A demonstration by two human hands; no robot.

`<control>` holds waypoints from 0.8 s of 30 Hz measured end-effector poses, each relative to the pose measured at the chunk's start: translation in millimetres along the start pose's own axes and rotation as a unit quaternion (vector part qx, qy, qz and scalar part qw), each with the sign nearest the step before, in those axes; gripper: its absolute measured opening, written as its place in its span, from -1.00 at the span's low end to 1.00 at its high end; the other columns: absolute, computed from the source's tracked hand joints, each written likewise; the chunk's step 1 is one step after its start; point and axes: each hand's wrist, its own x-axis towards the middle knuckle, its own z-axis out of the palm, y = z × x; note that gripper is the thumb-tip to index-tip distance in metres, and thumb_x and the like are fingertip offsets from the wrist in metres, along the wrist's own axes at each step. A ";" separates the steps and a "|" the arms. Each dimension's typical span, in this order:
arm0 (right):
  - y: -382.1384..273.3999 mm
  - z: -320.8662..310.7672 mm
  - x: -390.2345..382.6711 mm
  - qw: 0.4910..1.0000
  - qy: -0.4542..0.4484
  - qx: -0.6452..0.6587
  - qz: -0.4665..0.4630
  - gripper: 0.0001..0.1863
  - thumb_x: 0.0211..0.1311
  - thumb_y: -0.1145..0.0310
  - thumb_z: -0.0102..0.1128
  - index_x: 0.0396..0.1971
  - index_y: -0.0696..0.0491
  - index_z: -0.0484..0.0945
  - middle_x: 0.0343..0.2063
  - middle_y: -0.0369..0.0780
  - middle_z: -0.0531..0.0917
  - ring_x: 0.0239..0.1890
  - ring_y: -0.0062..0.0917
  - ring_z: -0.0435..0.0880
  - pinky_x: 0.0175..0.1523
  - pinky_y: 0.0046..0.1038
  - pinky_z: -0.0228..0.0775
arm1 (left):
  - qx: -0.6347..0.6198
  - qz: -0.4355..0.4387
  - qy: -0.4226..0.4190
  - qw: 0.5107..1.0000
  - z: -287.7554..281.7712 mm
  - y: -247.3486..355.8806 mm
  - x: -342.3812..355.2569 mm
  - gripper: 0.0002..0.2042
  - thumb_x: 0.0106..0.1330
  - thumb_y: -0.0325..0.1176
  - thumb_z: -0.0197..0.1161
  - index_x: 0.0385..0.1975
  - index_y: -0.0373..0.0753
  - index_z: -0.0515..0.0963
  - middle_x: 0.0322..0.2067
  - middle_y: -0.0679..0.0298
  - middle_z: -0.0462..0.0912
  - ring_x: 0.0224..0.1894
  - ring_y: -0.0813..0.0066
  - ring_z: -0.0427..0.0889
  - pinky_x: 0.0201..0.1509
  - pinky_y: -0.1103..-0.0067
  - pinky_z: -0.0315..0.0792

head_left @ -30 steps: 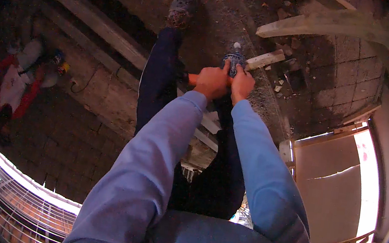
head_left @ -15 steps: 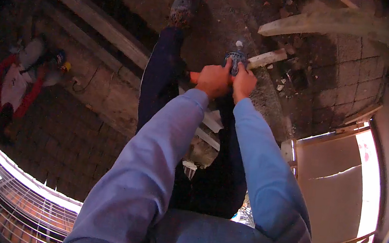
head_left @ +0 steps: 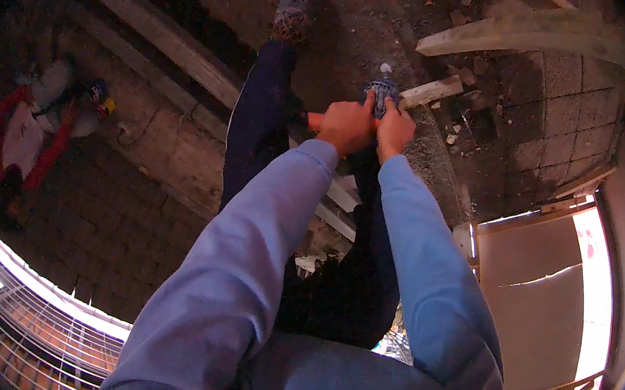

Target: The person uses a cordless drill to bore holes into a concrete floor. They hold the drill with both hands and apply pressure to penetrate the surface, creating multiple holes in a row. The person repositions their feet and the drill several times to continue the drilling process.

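My left grip [head_left: 345, 127] and right grip [head_left: 396, 131] are both wrapped around a dark blue-grey, ribbed hand tool [head_left: 380, 92], thumbs along its body; the fingers underneath I can't see. An orange, bar-shaped handle [head_left: 314, 121] sticks out beside my left grip. The tool points away from me over the dirty brown ground [head_left: 351, 43], a small, rounded whitish spot [head_left: 385, 68] showing at its far end. My arms are stretched well out, so a sudden kick could twist my wrists, and the handle could knock my dark trouser leg [head_left: 260, 113], close by. Slewing right, the tool might snag the pale, rectangular wooden block [head_left: 431, 92] just beside it. Loose, pale rubble [head_left: 452, 139] farther right could roll underfoot if I shifted my stance
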 end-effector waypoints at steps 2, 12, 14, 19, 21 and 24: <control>0.0 -0.1 0.0 1.000 0.005 -0.003 -0.009 -0.45 0.22 0.00 0.32 -0.18 0.29 0.72 -0.16 0.15 0.73 -0.02 -0.01 0.70 0.10 -0.17 0.46 | 0.003 0.002 -0.002 1.000 -0.1 -0.2 0.5 -0.24 0.31 -0.06 0.19 0.44 -0.35 0.19 -0.29 0.02 0.76 -0.23 0.08 0.78 -0.17 0.22 0.61; 4.8 4.0 4.2 1.000 -0.009 0.023 0.018 -0.44 0.21 0.01 0.33 -0.15 0.29 0.71 -0.16 0.14 0.73 -0.04 -0.02 0.71 0.09 -0.18 0.46 | 0.009 -0.003 -0.023 1.000 -3.5 2.1 0.2 -0.22 0.27 -0.09 0.23 0.45 -0.34 0.18 -0.27 0.02 0.77 -0.23 0.10 0.78 -0.16 0.24 0.62; 2.5 2.1 2.3 0.999 -0.005 0.023 0.022 -0.44 0.20 0.01 0.33 -0.15 0.30 0.71 -0.17 0.14 0.73 -0.04 -0.02 0.71 0.09 -0.18 0.46 | 0.006 -0.002 -0.021 1.000 -3.8 2.1 -0.2 -0.22 0.27 -0.09 0.23 0.45 -0.34 0.18 -0.27 0.03 0.77 -0.23 0.10 0.78 -0.17 0.24 0.62; -9.5 -8.8 -4.5 0.999 -0.023 0.003 0.029 -0.38 0.19 -0.05 0.32 -0.08 0.29 0.69 -0.11 0.15 0.71 0.02 0.02 0.68 0.16 -0.13 0.46 | 0.010 0.002 -0.018 1.000 -1.1 1.2 0.2 -0.23 0.28 -0.09 0.21 0.45 -0.35 0.18 -0.29 0.05 0.77 -0.25 0.11 0.78 -0.17 0.25 0.61; -14.0 -13.1 -6.3 0.999 -0.039 0.001 0.026 -0.36 0.18 -0.07 0.32 -0.07 0.28 0.69 -0.09 0.15 0.71 0.04 0.04 0.68 0.19 -0.12 0.46 | 0.008 0.006 -0.005 1.000 0.3 0.6 0.4 -0.23 0.29 -0.09 0.21 0.45 -0.35 0.18 -0.29 0.05 0.77 -0.25 0.11 0.78 -0.17 0.24 0.61; -17.1 -16.2 -8.2 0.999 -0.041 0.004 0.019 -0.37 0.17 -0.06 0.32 -0.08 0.28 0.69 -0.10 0.12 0.72 0.02 0.02 0.69 0.17 -0.12 0.48 | 0.010 0.011 -0.002 1.000 0.8 0.3 0.8 -0.24 0.30 -0.08 0.20 0.45 -0.35 0.18 -0.28 0.04 0.76 -0.23 0.12 0.77 -0.16 0.24 0.61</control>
